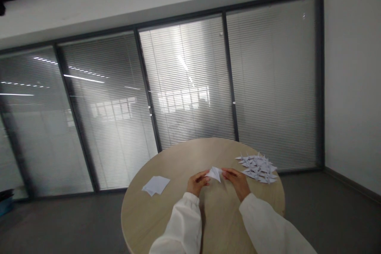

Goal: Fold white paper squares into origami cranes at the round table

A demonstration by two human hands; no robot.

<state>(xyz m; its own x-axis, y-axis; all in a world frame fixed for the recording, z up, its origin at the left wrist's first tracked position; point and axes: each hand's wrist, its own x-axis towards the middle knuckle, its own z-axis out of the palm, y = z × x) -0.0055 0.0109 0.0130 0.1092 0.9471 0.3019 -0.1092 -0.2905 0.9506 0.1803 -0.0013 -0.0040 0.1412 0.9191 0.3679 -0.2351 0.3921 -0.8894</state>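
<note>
Between my two hands is a small piece of folded white paper (pixel 214 174), with creased flaps and a point toward me. My left hand (pixel 196 183) pinches its left edge between thumb and fingers. At its right corner, the fingers of my right hand (pixel 237 181) are closed on the same paper. Both hands are over the middle of the round wooden table (pixel 166 222). Right of my right hand lies a pile of folded white paper cranes (pixel 258 168), with pointed tips sticking up. To the left of my left hand is a loose stack of flat white paper sheets (pixel 156 185).
Glass partition panels with blinds (pixel 190 87) stand behind the table's far edge. A plain wall (pixel 353 87) is at the right. Part of a blue bin (pixel 6 203) shows on the floor at the far left.
</note>
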